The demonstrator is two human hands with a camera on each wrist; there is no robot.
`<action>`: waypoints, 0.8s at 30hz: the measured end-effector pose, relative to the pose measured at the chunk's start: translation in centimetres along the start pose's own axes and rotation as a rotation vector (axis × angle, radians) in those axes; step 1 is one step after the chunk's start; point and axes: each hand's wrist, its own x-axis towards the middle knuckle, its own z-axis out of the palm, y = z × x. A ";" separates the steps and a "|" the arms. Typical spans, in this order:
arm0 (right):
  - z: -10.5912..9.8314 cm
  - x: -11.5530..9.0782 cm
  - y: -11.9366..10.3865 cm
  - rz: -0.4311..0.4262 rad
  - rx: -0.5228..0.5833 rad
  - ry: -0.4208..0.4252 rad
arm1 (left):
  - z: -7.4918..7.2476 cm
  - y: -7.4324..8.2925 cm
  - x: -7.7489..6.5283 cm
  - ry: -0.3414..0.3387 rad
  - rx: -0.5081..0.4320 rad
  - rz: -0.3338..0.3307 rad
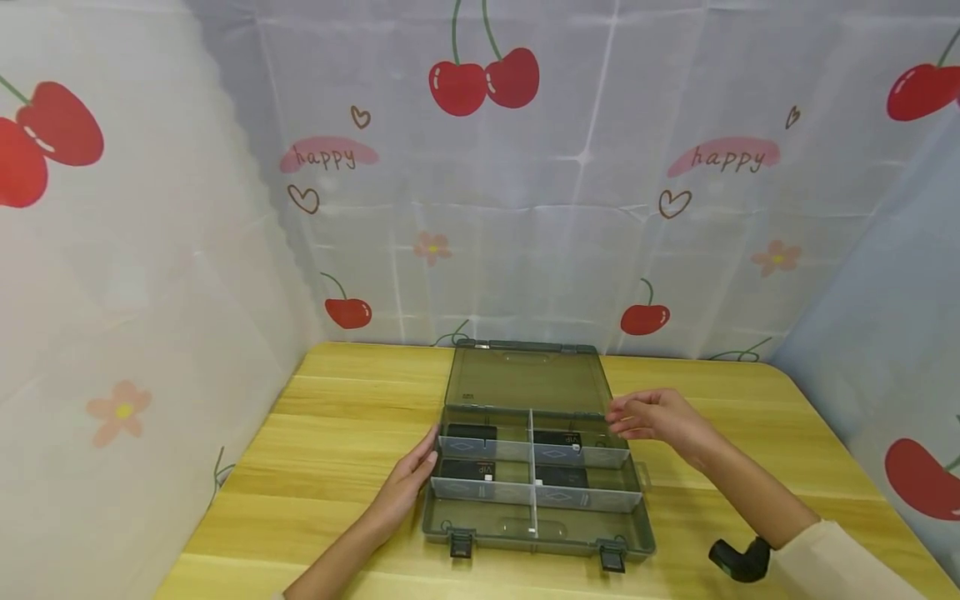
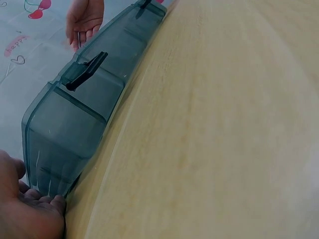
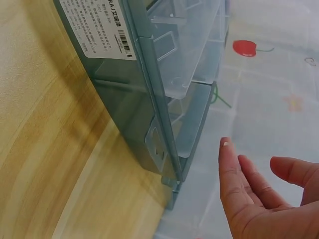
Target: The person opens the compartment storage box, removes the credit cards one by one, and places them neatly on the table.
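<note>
A translucent green plastic storage box point(image 1: 592, 527) lies on the table with its lid point(image 1: 528, 379) swung back. Pale dividers point(image 1: 483, 492) split it into several compartments. Black cards marked VIP lie in the back right point(image 1: 558, 439) and middle left compartments; black flat pieces point(image 1: 562, 476) lie in the back left and middle right ones. My left hand point(image 1: 401, 483) holds the box's left side, thumb at the rim and fingers against the outer wall. Over the back right corner hovers my right hand point(image 1: 660, 421), fingers loosely bent, and the right wrist view shows nothing between them.
Two dark latches point(image 1: 461, 546) hang off the box's front edge. A black curved object point(image 1: 741, 558) sits beside my right sleeve. The wooden table point(image 1: 360, 400) meets a cherry-patterned curtain point(image 1: 510, 275) at the back. A white label point(image 3: 97, 25) is on the box's underside.
</note>
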 end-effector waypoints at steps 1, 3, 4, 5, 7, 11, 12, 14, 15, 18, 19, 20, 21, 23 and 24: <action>0.1 0.0 0.0 0.006 0.006 -0.012 | 0.0 0.0 0.0 0.002 0.004 0.002; 0.2 0.1 0.1 0.020 0.012 -0.040 | 0.1 -0.1 0.0 0.004 0.009 0.000; 0.3 0.2 0.1 0.024 0.013 -0.055 | 0.1 -0.1 0.0 0.004 0.011 0.001; 0.4 0.2 0.1 0.034 0.014 -0.065 | 0.1 -0.1 0.0 0.004 0.011 0.002; 0.7 0.5 0.1 0.048 0.016 -0.088 | 0.1 0.0 0.0 0.004 0.015 0.003; 1.2 1.0 0.2 0.077 0.018 -0.109 | 0.1 0.0 0.0 0.003 0.016 0.005; 1.3 1.1 0.2 0.083 0.023 -0.115 | 0.1 0.0 0.0 0.003 0.018 0.006; 1.5 1.3 0.2 0.103 0.035 -0.121 | 0.1 0.0 0.0 0.004 0.021 0.005; 1.6 1.5 0.2 0.113 0.040 -0.123 | 0.1 0.0 0.0 0.004 0.022 0.009; 1.9 1.9 0.0 0.157 0.071 -0.119 | 0.0 0.0 0.0 0.004 0.024 0.011; 2.0 2.0 0.0 0.171 0.080 -0.120 | 0.0 -0.1 0.0 0.003 0.025 0.012; 2.0 2.1 0.0 0.185 0.089 -0.121 | 0.0 -0.1 0.0 0.001 0.024 0.014; 2.1 2.2 0.0 0.199 0.095 -0.124 | 0.0 -0.1 0.0 -0.001 0.024 0.016; 2.2 2.4 0.0 0.223 0.108 -0.132 | 0.0 -0.1 0.0 -0.004 0.021 0.016; 2.2 2.5 0.0 0.229 0.109 -0.140 | 0.0 -0.1 0.0 -0.004 0.019 0.015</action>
